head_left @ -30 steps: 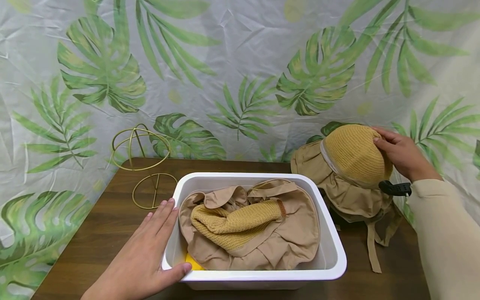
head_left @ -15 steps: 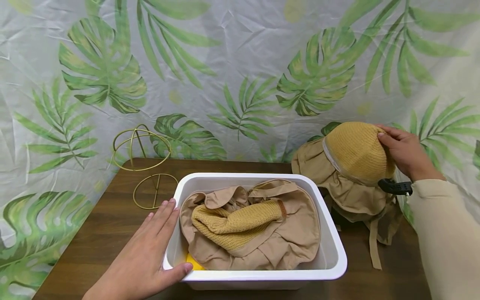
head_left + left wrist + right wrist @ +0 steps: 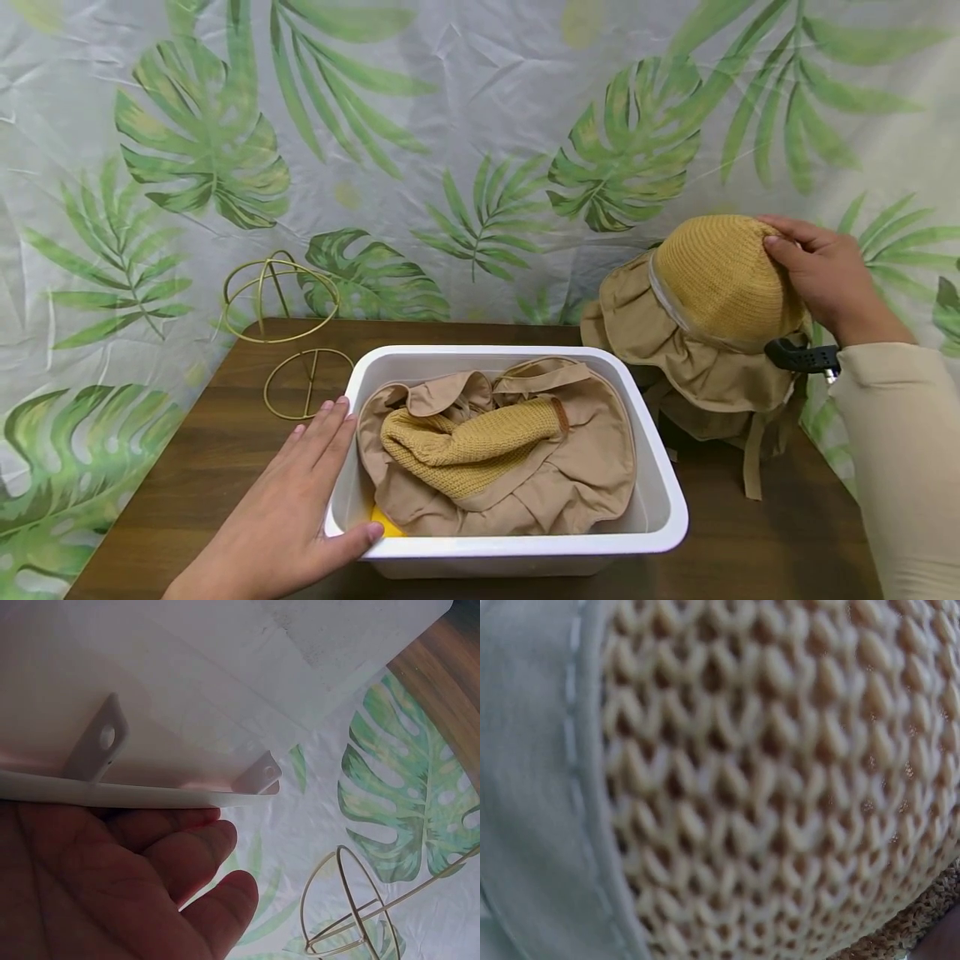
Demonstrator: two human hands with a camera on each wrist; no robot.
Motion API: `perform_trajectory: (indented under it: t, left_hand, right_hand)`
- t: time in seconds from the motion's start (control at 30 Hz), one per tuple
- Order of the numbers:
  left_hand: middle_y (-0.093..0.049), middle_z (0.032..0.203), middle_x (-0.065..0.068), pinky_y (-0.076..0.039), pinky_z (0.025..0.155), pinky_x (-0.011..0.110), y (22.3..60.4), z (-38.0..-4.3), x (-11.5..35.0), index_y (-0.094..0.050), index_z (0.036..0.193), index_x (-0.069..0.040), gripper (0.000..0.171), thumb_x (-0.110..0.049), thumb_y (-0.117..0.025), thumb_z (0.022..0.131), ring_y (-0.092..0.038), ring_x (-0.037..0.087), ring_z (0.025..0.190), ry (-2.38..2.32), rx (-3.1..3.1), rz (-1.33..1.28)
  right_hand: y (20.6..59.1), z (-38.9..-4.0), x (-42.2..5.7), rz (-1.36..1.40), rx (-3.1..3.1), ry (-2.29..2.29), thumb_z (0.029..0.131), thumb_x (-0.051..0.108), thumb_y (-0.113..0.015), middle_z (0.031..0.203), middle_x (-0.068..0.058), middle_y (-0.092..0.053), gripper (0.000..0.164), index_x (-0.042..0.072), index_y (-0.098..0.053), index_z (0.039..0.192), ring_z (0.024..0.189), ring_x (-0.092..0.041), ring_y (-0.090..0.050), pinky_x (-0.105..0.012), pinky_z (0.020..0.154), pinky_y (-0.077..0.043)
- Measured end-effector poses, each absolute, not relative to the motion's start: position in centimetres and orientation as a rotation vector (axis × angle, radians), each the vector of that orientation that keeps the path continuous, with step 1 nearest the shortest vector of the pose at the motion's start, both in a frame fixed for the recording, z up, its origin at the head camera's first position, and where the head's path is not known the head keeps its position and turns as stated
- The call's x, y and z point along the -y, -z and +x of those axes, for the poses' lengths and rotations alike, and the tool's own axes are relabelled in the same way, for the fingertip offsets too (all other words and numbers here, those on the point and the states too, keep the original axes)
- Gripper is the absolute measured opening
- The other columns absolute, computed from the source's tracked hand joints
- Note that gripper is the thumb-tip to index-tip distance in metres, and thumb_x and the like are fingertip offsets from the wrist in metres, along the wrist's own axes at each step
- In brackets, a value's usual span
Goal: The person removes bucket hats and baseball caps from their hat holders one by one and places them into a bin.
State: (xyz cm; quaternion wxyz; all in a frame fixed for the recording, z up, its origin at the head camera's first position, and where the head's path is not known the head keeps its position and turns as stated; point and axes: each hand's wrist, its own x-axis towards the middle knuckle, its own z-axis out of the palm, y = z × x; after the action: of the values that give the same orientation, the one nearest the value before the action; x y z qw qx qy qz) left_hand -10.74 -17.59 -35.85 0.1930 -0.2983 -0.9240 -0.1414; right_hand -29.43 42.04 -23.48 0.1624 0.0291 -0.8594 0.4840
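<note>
Pinching knit hat (image 3: 723, 279) by crown, right of tub: right hand (image 3: 832, 275). Left hand (image 3: 281, 500), fingers straight, touching rim of white tub (image 3: 525, 546) containing crumpled hat (image 3: 480, 450), mostly hidden yellow item (image 3: 386, 523).

Just past your left fingers (image 3: 321, 435), the wire frame (image 3: 278, 287) bars the way forward; directly to their right, the rim of the tub (image 3: 517, 546) blocks them. You have open air rightward over the tub, until the hat (image 3: 720, 279) left of your right fingers (image 3: 799, 233) fills the path. Beyond both, the curtain (image 3: 450, 108) closes the far side.
</note>
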Motion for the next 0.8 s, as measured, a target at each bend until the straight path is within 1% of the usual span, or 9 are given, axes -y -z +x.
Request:
perform_trajectory:
  t: [0.03, 0.13, 0.27, 0.5, 0.57, 0.67, 0.8]
  left_hand:
    - [-0.024, 0.160, 0.021, 0.002, 0.118, 0.025, 35.9, -10.7, 17.6, -0.034, 0.149, 0.009, 0.101, -0.062, -0.065, 0.084, -0.019, 0.033, 0.148, 0.396, 2.593, -0.838]
    - [-0.023, 0.160, 0.021, 0.002, 0.118, 0.025, 35.8, -10.7, 17.6, -0.034, 0.149, 0.008, 0.101, -0.062, -0.064, 0.084, -0.020, 0.033, 0.148, 0.391, 2.592, -0.841]
    - [-0.023, 0.160, 0.021, 0.001, 0.118, 0.025, 35.8, -10.7, 17.6, -0.034, 0.150, 0.008, 0.100, -0.063, -0.062, 0.085, -0.021, 0.034, 0.148, 0.381, 2.586, -0.845]
    - [-0.025, 0.160, 0.021, 0.002, 0.118, 0.025, 35.8, -10.8, 17.5, -0.035, 0.149, 0.009, 0.101, -0.063, -0.064, 0.084, -0.022, 0.034, 0.148, 0.371, 2.591, -0.829]
    - [-0.025, 0.160, 0.021, 0.003, 0.118, 0.024, 35.8, -10.8, 17.5, -0.036, 0.148, 0.009, 0.101, -0.064, -0.064, 0.084, -0.022, 0.034, 0.148, 0.365, 2.595, -0.824]
    - [-0.025, 0.160, 0.021, 0.003, 0.118, 0.024, 35.8, -10.8, 17.5, -0.036, 0.148, 0.009, 0.101, -0.064, -0.063, 0.084, -0.022, 0.033, 0.148, 0.360, 2.599, -0.818]
    - [-0.026, 0.159, 0.021, 0.002, 0.118, 0.024, 35.8, -10.8, 17.5, -0.035, 0.149, 0.009, 0.101, -0.065, -0.062, 0.085, -0.024, 0.034, 0.147, 0.357, 2.599, -0.814]
  right_hand:
    - [23.2, -29.4, -41.9, 0.095, 2.431, -1.406, 0.098, 0.033, -0.059, 0.129, 0.024, -0.057, 0.042, 0.027, -0.060, 0.139, 0.129, 0.000, -0.044, -0.005, 0.083, -0.040]
    - [22.2, -29.0, -41.5, 0.103, 2.404, -1.445, 0.098, 0.031, -0.060, 0.134, 0.021, -0.055, 0.041, 0.027, -0.060, 0.139, 0.133, 0.000, -0.041, -0.005, 0.087, -0.040]
    - [20.7, -28.4, -40.8, 0.095, 2.405, -1.426, 0.098, 0.032, -0.060, 0.144, 0.018, -0.050, 0.042, 0.027, -0.059, 0.140, 0.138, -0.002, -0.036, -0.005, 0.091, -0.039]
    - [18.3, -27.5, -38.7, 0.125, 2.400, -1.448, 0.098, 0.032, -0.060, 0.151, 0.013, -0.044, 0.045, 0.025, -0.057, 0.142, 0.142, -0.004, -0.029, -0.008, 0.095, -0.039]
    - [17.9, -27.4, -37.8, 0.152, 2.382, -1.474, 0.098, 0.030, -0.061, 0.151, 0.011, -0.044, 0.045, 0.023, -0.057, 0.142, 0.142, -0.004, -0.029, -0.009, 0.094, -0.040]
    - [17.5, -27.5, -36.3, 0.222, 2.317, -1.533, 0.097, 0.024, -0.063, 0.147, 0.009, -0.050, 0.043, 0.018, -0.060, 0.139, 0.140, -0.007, -0.034, -0.008, 0.089, -0.043]
    - [17.1, -27.6, -34.2, 0.381, 2.146, -1.685, 0.095, 0.010, -0.066, 0.138, 0.005, -0.059, 0.037, 0.009, -0.066, 0.132, 0.138, -0.010, -0.038, -0.009, 0.091, -0.042]
